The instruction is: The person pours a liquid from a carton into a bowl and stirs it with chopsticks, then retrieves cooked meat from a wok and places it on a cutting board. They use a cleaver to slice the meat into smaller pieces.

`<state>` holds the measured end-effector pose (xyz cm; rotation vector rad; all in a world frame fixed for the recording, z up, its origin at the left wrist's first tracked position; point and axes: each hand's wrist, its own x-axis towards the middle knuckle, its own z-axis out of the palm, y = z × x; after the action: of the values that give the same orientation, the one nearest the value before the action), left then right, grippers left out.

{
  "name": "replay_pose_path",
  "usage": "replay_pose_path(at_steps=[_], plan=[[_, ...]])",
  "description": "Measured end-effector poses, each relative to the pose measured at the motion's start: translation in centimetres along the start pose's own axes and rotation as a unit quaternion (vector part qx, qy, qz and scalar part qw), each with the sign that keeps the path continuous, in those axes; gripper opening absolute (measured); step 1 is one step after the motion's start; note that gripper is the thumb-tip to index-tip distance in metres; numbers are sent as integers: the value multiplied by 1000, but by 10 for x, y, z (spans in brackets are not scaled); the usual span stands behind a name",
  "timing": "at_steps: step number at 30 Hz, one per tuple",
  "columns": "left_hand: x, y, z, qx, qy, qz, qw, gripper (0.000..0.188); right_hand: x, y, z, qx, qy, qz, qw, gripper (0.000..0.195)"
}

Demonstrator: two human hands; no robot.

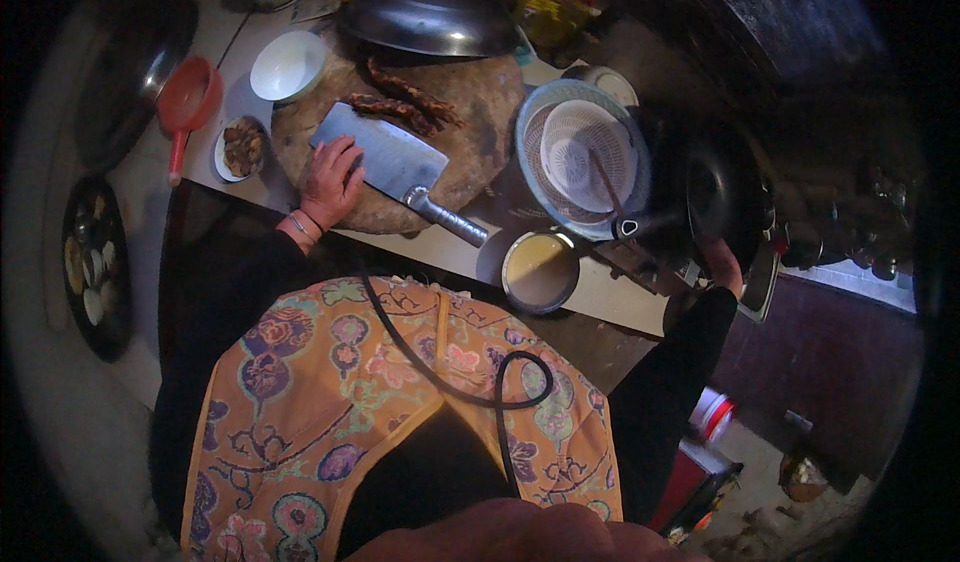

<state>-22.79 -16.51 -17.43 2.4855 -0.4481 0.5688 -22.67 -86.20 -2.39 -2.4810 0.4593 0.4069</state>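
Note:
A cleaver (386, 149) with a broad steel blade and metal handle lies flat on a round wooden chopping block (480, 104). My left hand (330, 179) rests on the blade's left end, fingers spread over the metal. Behind the blade lie strips of dark dried meat (409, 93). Far to the right, my right hand (720, 262) is at the near rim of a black pan (720, 179), apparently gripping it; its fingers are partly hidden in shadow. Between my hands stands a blue-rimmed basin (529, 176) with a white plastic strainer (581, 138) inside.
Left of the block are a white bowl (289, 65), a small bowl of food pieces (244, 148) and a red plastic ladle (191, 97). A domed pan lid (435, 22) stands behind. A container of yellowish liquid (540, 273) sits by the front edge. A black cable (420, 367) crosses my apron.

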Motion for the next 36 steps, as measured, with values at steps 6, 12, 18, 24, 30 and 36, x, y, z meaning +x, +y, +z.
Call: replay_pose_path(at_steps=[6, 12, 18, 24, 30, 36], plan=[[3, 3, 10, 1, 4, 8, 1000, 31, -23, -18, -10, 99, 16, 8, 995, 31], [9, 6, 6, -6, -4, 14, 1000, 31, -30, -21, -7, 133, 45, -26, 990, 29], [0, 1, 5, -29, 0, 12, 1000, 31, -33, -85, 32, 334, 218, -117, 909, 26], [11, 7, -1, -62, -4, 18, 998, 32, -42, -275, 146, 388, 39, -212, 896, 26], [19, 44, 12, -99, -12, 23, 995, 32, -18, -405, 241, 389, -188, -289, 854, 32], [24, 67, 68, -85, -40, 41, 995, 32, 24, -446, 287, 353, -223, -370, 830, 45]])
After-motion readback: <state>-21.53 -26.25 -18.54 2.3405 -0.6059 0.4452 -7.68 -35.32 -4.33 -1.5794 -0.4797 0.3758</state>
